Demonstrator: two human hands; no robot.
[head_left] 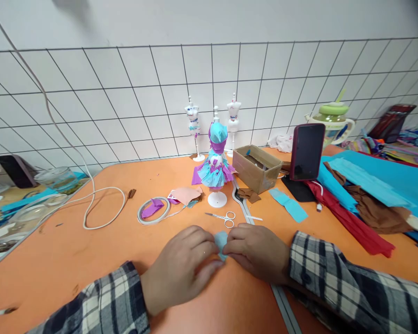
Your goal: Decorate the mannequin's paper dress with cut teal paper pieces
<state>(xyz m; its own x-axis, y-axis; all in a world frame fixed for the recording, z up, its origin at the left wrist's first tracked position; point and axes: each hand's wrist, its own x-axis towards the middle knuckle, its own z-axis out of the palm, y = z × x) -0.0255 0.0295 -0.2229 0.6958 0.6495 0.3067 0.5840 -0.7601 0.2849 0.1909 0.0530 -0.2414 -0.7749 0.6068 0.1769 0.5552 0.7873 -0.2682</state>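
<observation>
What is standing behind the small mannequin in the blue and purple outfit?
Behind the dressed mannequin, two white mannequins stand near the tiled wall, one to each side. Whatever is directly behind the outfit is covered.

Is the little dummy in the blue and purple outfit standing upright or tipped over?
Upright. The dummy rises straight from its round white base, which rests on the orange table.

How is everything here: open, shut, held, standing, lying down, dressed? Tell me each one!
Small blue piece: held
Left hand: pinching it
Right hand: pinching it
Front mannequin: standing, dressed
Back mannequins: standing
Scissors: lying flat
Box: open-topped
Cup: lid on
Upright phone: screen dark
</observation>
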